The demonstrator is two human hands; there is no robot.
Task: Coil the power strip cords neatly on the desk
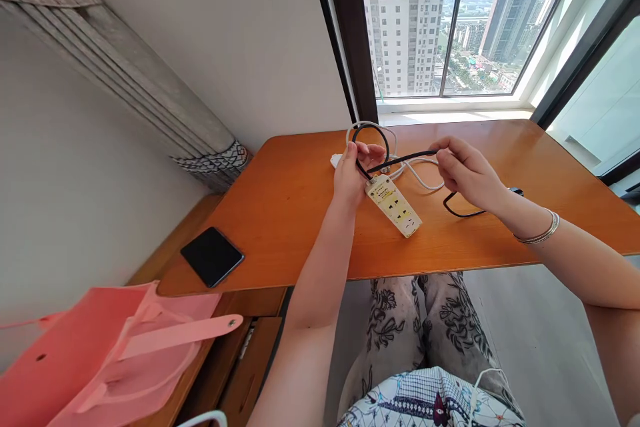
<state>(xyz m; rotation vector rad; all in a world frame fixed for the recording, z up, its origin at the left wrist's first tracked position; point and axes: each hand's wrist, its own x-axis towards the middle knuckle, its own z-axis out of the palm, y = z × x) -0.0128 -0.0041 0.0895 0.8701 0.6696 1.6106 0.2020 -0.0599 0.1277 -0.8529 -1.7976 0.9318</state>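
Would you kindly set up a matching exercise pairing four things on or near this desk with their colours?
Things:
1. phone
2. bag
3. power strip
4. cable held in both hands

Colours:
A. pink
B. cream with yellow labels
C. black, thin and looped
D. black, flat and glossy

Pairs: 1-D, 2-A, 3-B, 4-C
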